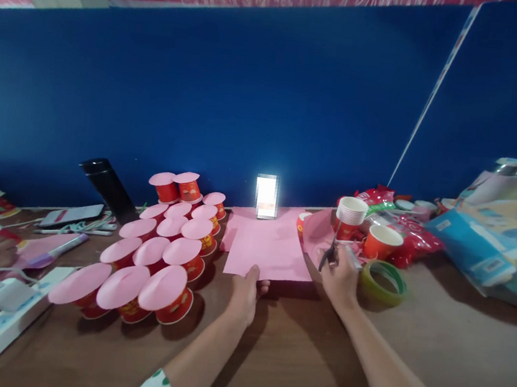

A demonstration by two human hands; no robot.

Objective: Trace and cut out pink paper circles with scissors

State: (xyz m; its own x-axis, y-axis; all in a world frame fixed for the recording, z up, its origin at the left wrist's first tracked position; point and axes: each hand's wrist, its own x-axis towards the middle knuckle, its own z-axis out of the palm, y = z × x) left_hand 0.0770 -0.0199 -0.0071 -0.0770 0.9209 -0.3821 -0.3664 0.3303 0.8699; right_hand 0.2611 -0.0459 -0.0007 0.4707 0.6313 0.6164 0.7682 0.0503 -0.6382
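Pink sheet (270,248): right of the pink-topped cups (151,251)
Left hand (244,295): pinching its near edge, thumb uppermost, probably to steady it
Right hand (341,278): grasping scissors (328,252), farther right of the cups, seemingly clear of the sheet

left hand (246,295) pinching, thumb (253,273) on top, right hand (341,278) with fingers curled, forearms (207,352) angled inward from near side
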